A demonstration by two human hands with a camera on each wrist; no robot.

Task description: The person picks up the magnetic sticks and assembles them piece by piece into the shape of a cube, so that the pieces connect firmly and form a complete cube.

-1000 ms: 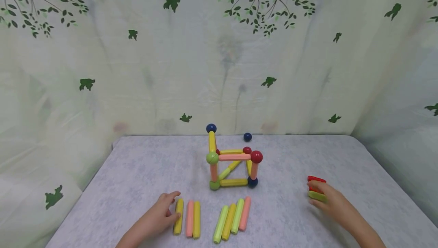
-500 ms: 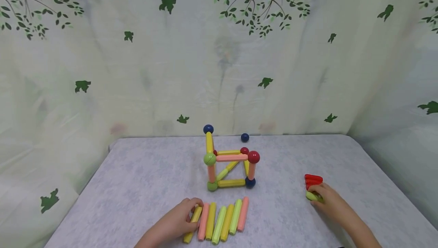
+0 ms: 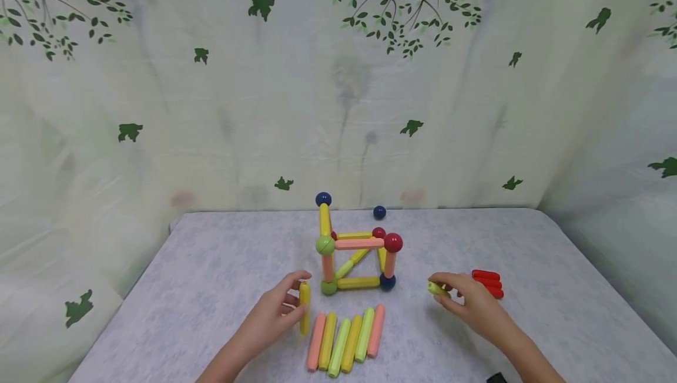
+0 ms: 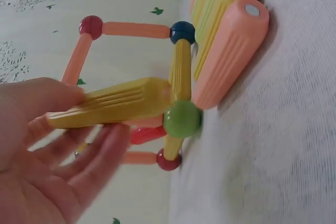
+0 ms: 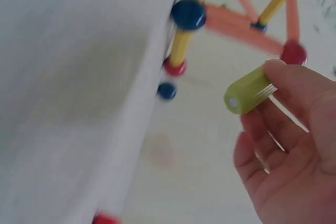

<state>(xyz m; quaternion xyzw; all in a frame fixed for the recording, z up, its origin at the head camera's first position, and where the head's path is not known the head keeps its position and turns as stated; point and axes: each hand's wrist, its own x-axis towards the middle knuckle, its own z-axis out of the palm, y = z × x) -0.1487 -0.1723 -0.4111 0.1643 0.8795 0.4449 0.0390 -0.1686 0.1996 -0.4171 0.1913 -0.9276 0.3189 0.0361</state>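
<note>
My left hand (image 3: 275,312) pinches a yellow, ribbed, plastic-looking rod (image 3: 304,312); my right hand (image 3: 471,298) pinches a green, ribbed rod (image 3: 436,288). Between and beyond them stands a multicoloured rod-and-ball frame (image 3: 359,244); I'd steer both rods gently clear of it.

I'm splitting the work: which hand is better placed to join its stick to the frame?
Probably the left hand: its yellow stick appears close beside the lower green ball of the frame, while the right hand holds its green stick farther out.
</note>
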